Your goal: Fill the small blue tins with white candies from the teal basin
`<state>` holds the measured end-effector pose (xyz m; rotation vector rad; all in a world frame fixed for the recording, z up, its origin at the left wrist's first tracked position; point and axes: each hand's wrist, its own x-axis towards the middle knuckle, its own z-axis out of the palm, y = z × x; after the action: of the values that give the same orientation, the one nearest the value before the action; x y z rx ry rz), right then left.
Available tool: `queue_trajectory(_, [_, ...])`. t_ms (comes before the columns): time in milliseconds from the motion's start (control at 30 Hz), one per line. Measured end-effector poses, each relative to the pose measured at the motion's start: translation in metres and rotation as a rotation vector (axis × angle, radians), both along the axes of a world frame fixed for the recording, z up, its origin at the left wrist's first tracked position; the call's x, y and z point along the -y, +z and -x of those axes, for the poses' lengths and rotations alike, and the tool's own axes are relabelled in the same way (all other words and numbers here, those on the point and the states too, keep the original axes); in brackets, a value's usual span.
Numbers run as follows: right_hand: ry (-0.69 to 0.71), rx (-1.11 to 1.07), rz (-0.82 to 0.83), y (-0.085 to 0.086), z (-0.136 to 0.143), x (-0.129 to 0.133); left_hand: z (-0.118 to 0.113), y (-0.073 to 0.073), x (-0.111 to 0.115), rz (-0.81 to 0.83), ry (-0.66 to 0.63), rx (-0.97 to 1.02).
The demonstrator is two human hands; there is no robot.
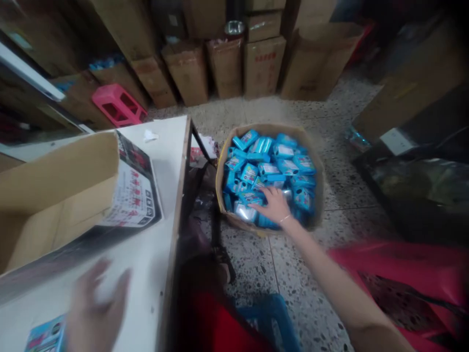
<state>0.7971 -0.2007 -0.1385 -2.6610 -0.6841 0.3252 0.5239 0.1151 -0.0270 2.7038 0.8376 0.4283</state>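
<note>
Fingers (271,193) apart, resting the nearer right hand (275,206) on blue packets (269,168) jumbled inside the floor carton (319,181) with long axes pointing every way, and holding the blurred left hand (95,305), thumb parted from fingers, above the table (169,164) well left of that carton.

The scene is viewed from head height, forward and steeply down; the desk (146,264) is seen close at left, the floor (337,186) lower, cardboard cartons (266,66) farther off.
</note>
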Motion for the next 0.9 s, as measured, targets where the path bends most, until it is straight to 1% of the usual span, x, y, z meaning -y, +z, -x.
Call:
queue_trajectory(33, [0.057, -0.038, 0.062, -0.011, -0.017, 0.015, -0.029, -0.007, 0.019, 0.030, -0.134, 0.036])
queue_trajectory(67, [0.136, -0.085, 0.115, -0.021, -0.031, 0.025, -0.063, -0.015, 0.039, 0.084, -0.363, -0.009])
queue_trajectory(100, [0.219, -0.126, 0.152, -0.029, -0.041, 0.032, -0.099, -0.025, 0.059, 0.127, -0.553, -0.112])
queue_trajectory(133, [0.301, -0.159, 0.183, -0.034, -0.047, 0.036, -0.137, -0.037, 0.078, 0.148, -0.680, -0.230])
queue_trajectory(167, [0.376, -0.182, 0.206, -0.038, -0.051, 0.038, -0.173, -0.051, 0.093, 0.171, -0.775, -0.357])
queue_trajectory(233, [0.493, -0.198, 0.233, -0.042, -0.056, 0.040, -0.237, -0.083, 0.116, 0.206, -0.867, -0.462])
queue_trajectory(267, [0.538, -0.201, 0.239, -0.043, -0.057, 0.042, -0.262, -0.101, 0.122, 0.222, -0.891, -0.507])
queue_trajectory(300, [0.576, -0.202, 0.245, -0.045, -0.057, 0.044, -0.281, -0.118, 0.127, 0.237, -0.902, -0.546])
queue_trajectory(333, [0.606, -0.203, 0.252, -0.048, -0.058, 0.047, -0.295, -0.135, 0.131, 0.252, -0.903, -0.582])
queue_trajectory(367, [0.628, -0.205, 0.262, -0.052, -0.058, 0.050, -0.303, -0.151, 0.133, 0.268, -0.896, -0.615])
queue_trajectory(433, [0.647, -0.212, 0.288, -0.065, -0.057, 0.056, -0.306, -0.178, 0.138, 0.300, -0.867, -0.655])
queue_trajectory(467, [0.646, -0.219, 0.301, -0.074, -0.056, 0.058, -0.302, -0.188, 0.141, 0.312, -0.847, -0.660])
queue_trajectory(533, [0.627, -0.238, 0.319, -0.092, -0.053, 0.061, -0.293, -0.200, 0.145, 0.328, -0.804, -0.646])
queue_trajectory(633, [0.583, -0.249, 0.324, -0.116, -0.046, 0.063, -0.283, -0.207, 0.145, 0.345, -0.750, -0.596])
queue_trajectory(700, [0.560, -0.237, 0.326, -0.126, -0.041, 0.063, -0.281, -0.208, 0.143, 0.375, -0.742, -0.568])
queue_trajectory(767, [0.547, -0.217, 0.327, -0.130, -0.038, 0.063, -0.281, -0.210, 0.140, 0.419, -0.754, -0.555])
queue_trajectory(900, [0.559, -0.179, 0.302, -0.131, -0.041, 0.060, -0.282, -0.216, 0.135, 0.508, -0.766, -0.537])
